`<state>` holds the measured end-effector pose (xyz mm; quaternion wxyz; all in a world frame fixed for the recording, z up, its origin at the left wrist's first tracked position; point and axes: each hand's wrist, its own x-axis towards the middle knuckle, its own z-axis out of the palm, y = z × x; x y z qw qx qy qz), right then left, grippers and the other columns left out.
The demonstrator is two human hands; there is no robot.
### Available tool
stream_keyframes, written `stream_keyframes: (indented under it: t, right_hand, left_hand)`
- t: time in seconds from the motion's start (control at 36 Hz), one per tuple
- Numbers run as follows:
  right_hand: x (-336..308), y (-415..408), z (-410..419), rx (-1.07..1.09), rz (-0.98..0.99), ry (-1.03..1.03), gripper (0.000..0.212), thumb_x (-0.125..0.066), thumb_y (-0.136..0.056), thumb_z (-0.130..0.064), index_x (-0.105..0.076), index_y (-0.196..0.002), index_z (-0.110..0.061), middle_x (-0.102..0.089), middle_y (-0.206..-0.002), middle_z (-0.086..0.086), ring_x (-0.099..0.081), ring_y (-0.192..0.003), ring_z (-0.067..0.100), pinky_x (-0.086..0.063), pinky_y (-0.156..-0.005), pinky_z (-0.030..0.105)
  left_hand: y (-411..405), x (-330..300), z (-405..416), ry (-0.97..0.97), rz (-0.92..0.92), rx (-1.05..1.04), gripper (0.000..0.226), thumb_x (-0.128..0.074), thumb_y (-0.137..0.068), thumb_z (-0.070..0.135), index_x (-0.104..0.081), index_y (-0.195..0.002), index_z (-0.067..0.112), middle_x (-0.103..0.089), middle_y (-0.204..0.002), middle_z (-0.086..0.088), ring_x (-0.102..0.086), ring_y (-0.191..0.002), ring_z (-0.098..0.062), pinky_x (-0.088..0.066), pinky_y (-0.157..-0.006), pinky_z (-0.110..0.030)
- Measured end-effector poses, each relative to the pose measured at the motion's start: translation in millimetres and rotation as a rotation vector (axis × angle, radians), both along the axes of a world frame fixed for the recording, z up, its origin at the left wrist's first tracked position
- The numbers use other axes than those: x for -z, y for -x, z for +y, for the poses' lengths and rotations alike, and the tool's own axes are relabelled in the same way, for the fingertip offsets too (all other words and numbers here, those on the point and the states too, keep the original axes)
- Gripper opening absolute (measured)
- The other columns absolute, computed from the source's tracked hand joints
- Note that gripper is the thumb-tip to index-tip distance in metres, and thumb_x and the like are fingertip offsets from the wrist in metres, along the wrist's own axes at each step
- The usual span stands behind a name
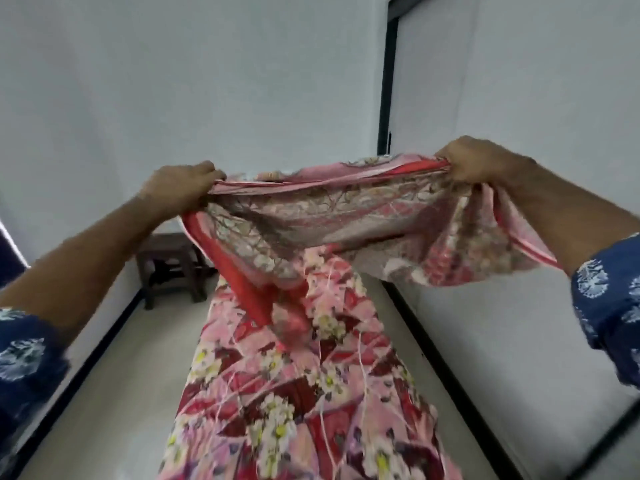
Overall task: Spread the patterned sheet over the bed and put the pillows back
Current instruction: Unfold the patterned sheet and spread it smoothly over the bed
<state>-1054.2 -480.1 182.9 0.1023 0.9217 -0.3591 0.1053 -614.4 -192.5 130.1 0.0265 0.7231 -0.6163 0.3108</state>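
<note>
From the head view, the left hand [180, 188] and right hand [474, 161] each gripped the sheet [311, 341] with curled fingers, its length trailing down toward the camera between pale walls [173, 81], a stool [169, 265] beyond.

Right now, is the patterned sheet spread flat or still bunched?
Still bunched. The left hand and right hand grip the sheet by one edge, raised; it sags between them and trails down in a narrow strip.

The person is wearing a navy blue shirt printed with white flowers, its left sleeve [24, 355] and right sleeve [609, 306] ending short of bare forearms.
</note>
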Motion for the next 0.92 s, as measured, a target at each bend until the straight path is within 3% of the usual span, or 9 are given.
stream_keyframes:
  t: [0.17, 0.25, 0.33, 0.44, 0.58, 0.69, 0.75, 0.83, 0.92]
  right_hand:
    - [150.4, 46.4, 40.0, 0.056, 0.279, -0.25, 0.01, -0.075, -0.08, -0.023, -0.071, -0.088, -0.018, -0.07, -0.084, 0.007, -0.061, -0.071, 0.021, -0.041, -0.058, 0.028]
    - [235.6, 77.2, 69.4, 0.044, 0.422, -0.472, 0.013, -0.076, -0.071, -0.028, -0.071, -0.08, -0.019, -0.065, -0.066, -0.008, -0.062, -0.065, 0.015, -0.044, -0.056, 0.021]
    - [336.8, 113.8, 90.9, 0.05, 0.472, -0.758, 0.021, -0.074, -0.067, -0.037, -0.07, -0.078, -0.019, -0.07, -0.063, -0.009, -0.069, -0.064, 0.009, -0.058, -0.061, 0.023]
    - [446.5, 150.5, 137.3, 0.093, 0.47, -0.968, 0.016, -0.069, -0.083, -0.015, -0.071, -0.099, -0.016, -0.072, -0.085, -0.002, -0.069, -0.081, 0.018, -0.058, -0.074, 0.031]
    - [533.7, 171.9, 178.2, 0.017, 0.558, -1.004, 0.022, -0.056, -0.087, -0.004, -0.058, -0.094, -0.025, -0.059, -0.088, 0.0, -0.06, -0.086, 0.02, -0.038, -0.068, 0.021]
    - [589.8, 178.9, 186.9, 0.032, 0.51, -1.019, 0.024, -0.057, -0.085, -0.001, -0.065, -0.1, -0.018, -0.063, -0.091, 0.003, -0.064, -0.091, 0.023, -0.047, -0.071, 0.026]
    - [614.1, 180.4, 185.3, 0.005, 0.506, -1.038, 0.029, -0.058, -0.084, -0.001, -0.066, -0.111, -0.009, -0.068, -0.107, 0.011, -0.065, -0.101, 0.027, -0.049, -0.079, 0.03]
    - [639.7, 179.0, 183.3, -0.063, 0.561, -1.121, 0.035, -0.067, -0.084, -0.005, -0.064, -0.119, -0.006, -0.066, -0.119, 0.012, -0.061, -0.105, 0.024, -0.038, -0.078, 0.026]
    - [656.7, 177.7, 177.1, -0.127, 0.666, -1.239, 0.052, -0.077, -0.08, -0.017, -0.06, -0.129, -0.011, -0.063, -0.122, 0.008, -0.057, -0.1, 0.02, -0.041, -0.078, 0.027]
  left_hand:
    - [50.5, 125.0, 36.6, -0.281, 0.109, 0.218, 0.043, -0.079, -0.074, 0.0, -0.069, -0.115, 0.006, -0.069, -0.113, -0.017, -0.072, -0.097, -0.035, -0.055, -0.075, -0.038]
    - [64.0, 205.1, 54.3, -0.434, -0.001, 0.39, 0.054, -0.094, -0.047, 0.001, -0.074, -0.096, 0.007, -0.076, -0.093, -0.013, -0.076, -0.072, -0.026, -0.055, -0.052, -0.028]
    - [91.4, 273.7, 82.1, -0.528, 0.024, 0.498, 0.031, -0.065, -0.075, 0.017, -0.06, -0.105, 0.021, -0.072, -0.095, -0.006, -0.074, -0.069, -0.02, -0.05, -0.046, -0.024]
    - [132.8, 337.0, 113.2, -0.963, 0.078, 0.201, 0.047, -0.041, -0.096, 0.013, -0.049, -0.14, 0.026, -0.053, -0.137, -0.003, -0.065, -0.112, -0.023, -0.052, -0.083, -0.036]
    - [166.8, 407.7, 143.0, -1.169, 0.12, 0.157, 0.038, -0.049, -0.099, 0.026, -0.049, -0.138, 0.025, -0.049, -0.133, 0.0, -0.064, -0.106, -0.023, -0.049, -0.079, -0.037]
    - [171.2, 473.8, 166.7, -1.193, 0.296, 0.155, 0.05, -0.065, -0.08, 0.067, -0.057, -0.114, 0.031, -0.058, -0.107, 0.01, -0.066, -0.082, -0.013, -0.05, -0.064, -0.025]
    - [183.2, 500.4, 171.1, -1.223, 0.298, 0.159, 0.045, -0.071, -0.076, 0.055, -0.061, -0.115, 0.034, -0.061, -0.102, 0.012, -0.066, -0.087, -0.01, -0.049, -0.067, -0.022]
    - [212.4, 523.9, 167.5, -1.469, 0.357, 0.013, 0.049, -0.058, -0.092, 0.034, -0.051, -0.14, 0.029, -0.055, -0.138, 0.007, -0.055, -0.126, -0.015, -0.044, -0.098, -0.029]
    - [228.8, 546.8, 159.7, -1.672, 0.547, -0.079, 0.047, -0.068, -0.091, 0.036, -0.059, -0.136, 0.022, -0.06, -0.14, -0.003, -0.058, -0.119, -0.017, -0.04, -0.096, -0.024]
